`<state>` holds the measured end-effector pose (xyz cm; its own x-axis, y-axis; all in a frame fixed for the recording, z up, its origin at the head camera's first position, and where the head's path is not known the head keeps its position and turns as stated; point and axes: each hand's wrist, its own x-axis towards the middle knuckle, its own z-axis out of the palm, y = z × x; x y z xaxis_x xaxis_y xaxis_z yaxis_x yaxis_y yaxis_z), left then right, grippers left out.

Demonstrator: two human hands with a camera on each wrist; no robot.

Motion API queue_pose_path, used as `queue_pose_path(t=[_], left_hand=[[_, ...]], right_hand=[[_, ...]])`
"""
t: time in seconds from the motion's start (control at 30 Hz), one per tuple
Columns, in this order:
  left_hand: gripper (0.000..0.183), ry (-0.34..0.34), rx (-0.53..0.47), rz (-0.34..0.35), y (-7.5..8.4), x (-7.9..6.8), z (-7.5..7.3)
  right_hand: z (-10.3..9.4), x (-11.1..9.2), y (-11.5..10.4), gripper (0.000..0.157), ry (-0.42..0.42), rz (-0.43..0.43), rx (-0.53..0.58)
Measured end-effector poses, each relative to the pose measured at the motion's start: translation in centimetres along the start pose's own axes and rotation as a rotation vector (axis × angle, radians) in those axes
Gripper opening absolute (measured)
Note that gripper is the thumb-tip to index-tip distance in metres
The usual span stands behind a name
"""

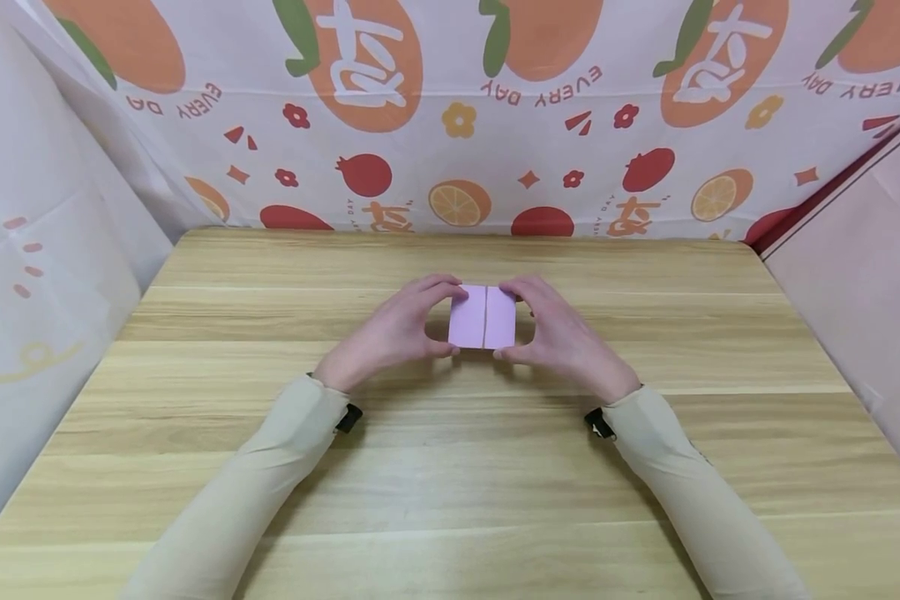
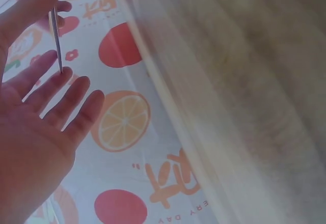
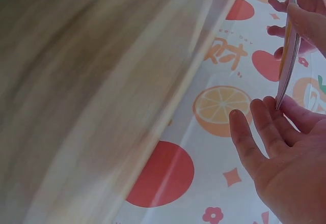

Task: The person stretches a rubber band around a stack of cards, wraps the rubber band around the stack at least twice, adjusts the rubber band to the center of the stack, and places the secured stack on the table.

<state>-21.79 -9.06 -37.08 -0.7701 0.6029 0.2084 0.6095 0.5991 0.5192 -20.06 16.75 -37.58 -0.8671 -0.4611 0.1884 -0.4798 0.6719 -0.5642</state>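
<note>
A small lilac paper square [image 1: 467,318], apparently folded, is held up over the table's far half. Down its middle runs a narrow dark gap between two panels. My left hand [image 1: 397,329] pinches its left side, fingers at the far corner and thumb at the near one. On the opposite side my right hand [image 1: 562,333] grips it the same way. Seen edge-on in the right wrist view, the paper [image 3: 288,56] looks thin and layered, with some yellow on one side. Its underside is hidden in the head view.
Under the hands lies a wood-grain table [image 1: 450,500]. A white curtain printed with fruit [image 1: 457,150] hangs behind its far edge. Pale cloth hangs at the left [image 1: 45,250] and right [image 1: 870,275]. Dark wrist devices [image 1: 349,417] show at both cuffs.
</note>
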Motion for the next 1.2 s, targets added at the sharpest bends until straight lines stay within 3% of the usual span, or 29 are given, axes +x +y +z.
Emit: queue_pose_path(t=[0.43,0.73,1.03,1.2], left_hand=[[0.065,-0.066,0.033,-0.029,0.1,0.2,-0.1],[0.062,-0.114,0.069,-0.045,0.0,0.6,0.4],[0.059,-0.137,0.113,-0.055,-0.6,1.1,0.7],[0.06,-0.148,0.108,-0.048,-1.1,1.5,1.1]], right_hand=[[0.1,0.1,0.5,0.084,-0.073,0.035,-0.009],[0.0,0.6,1.2,0.085,-0.194,0.038,-0.026],[-0.1,1.7,1.9,0.087,-0.266,0.096,-0.034],[0.3,2.1,2.7,0.085,-0.28,0.06,-0.071]])
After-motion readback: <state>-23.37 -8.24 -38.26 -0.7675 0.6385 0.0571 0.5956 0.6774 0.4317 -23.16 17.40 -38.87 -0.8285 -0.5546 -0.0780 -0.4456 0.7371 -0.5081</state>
